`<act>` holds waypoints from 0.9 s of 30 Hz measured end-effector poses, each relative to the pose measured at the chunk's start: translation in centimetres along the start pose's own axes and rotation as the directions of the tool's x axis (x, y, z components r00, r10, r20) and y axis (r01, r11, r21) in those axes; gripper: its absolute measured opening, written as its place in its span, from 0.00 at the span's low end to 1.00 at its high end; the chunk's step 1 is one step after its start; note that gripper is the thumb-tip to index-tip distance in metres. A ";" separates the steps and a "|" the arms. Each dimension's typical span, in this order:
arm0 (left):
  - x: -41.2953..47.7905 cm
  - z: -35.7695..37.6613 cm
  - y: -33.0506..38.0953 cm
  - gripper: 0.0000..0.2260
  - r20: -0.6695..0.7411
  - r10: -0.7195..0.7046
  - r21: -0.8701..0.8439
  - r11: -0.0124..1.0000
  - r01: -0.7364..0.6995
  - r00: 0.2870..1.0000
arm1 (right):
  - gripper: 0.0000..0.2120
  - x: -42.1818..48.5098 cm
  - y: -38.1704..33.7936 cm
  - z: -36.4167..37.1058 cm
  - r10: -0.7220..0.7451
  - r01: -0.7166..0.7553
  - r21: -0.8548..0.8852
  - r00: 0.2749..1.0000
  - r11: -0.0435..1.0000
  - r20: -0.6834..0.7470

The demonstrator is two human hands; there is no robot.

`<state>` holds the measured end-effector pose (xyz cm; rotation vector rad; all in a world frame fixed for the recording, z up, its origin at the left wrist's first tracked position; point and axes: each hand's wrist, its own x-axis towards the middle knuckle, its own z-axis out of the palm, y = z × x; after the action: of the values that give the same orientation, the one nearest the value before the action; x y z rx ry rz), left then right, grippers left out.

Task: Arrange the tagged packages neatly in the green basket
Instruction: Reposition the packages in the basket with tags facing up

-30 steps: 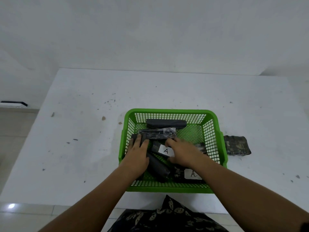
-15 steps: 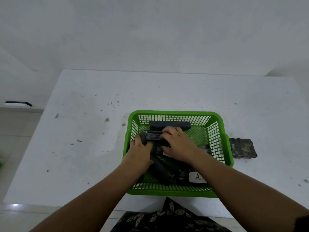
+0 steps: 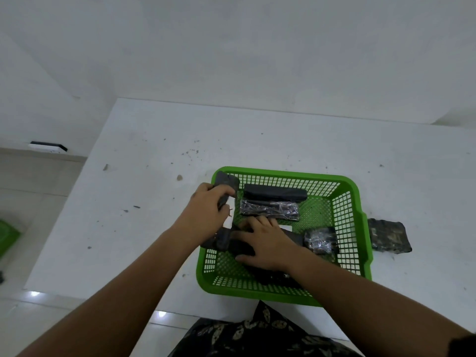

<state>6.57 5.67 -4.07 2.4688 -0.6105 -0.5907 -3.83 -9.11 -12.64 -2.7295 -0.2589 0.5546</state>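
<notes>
A green mesh basket (image 3: 342,181) sits on the white table, holding several dark wrapped packages. Two lie in a row at its far side: a matt black one (image 3: 275,194) and a shiny one (image 3: 269,210) just in front of it. My left hand (image 3: 206,215) grips a dark package (image 3: 226,184) lifted over the basket's far-left corner. My right hand (image 3: 262,240) rests flat, fingers spread, on a dark package (image 3: 226,244) in the basket's left part. Another shiny package (image 3: 320,239) lies by the right wall.
One camouflage-patterned package (image 3: 389,235) lies on the table just outside the basket's right wall. The white table (image 3: 154,202) ends close to me, with tiled floor to the left. A green object (image 3: 7,235) shows at the far left edge.
My left hand has lifted a dark package up to the basket's far-left corner. My right hand drew back from the shiny package, which now lies straight beside the matt black one.
</notes>
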 end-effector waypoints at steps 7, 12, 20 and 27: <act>1.3 1.6 0.0 0.12 -0.009 0.024 0.402 0.916 -0.018 1.000 | 0.42 -0.7 -0.4 0.7 0.084 -0.077 -0.151 0.996 0.985 0.036; 1.5 2.8 -0.4 0.14 -0.012 0.137 0.565 0.818 -0.106 0.990 | 0.40 -1.8 -0.3 0.8 0.198 -0.200 -0.115 0.980 0.973 -0.028; 2.0 4.3 -1.2 0.23 0.056 0.131 0.606 0.784 -0.138 0.990 | 0.43 -2.5 0.2 0.7 0.212 -0.210 -0.143 0.977 0.967 -0.004; 2.3 4.7 -1.5 0.30 0.092 0.103 0.707 0.693 -0.138 0.990 | 0.40 -2.9 0.1 0.7 0.212 -0.214 -0.155 0.977 0.965 -0.027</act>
<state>6.44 3.83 -9.16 3.0968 -1.2027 -0.3944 -6.72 -9.67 -12.24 -2.9335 -0.0048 0.6003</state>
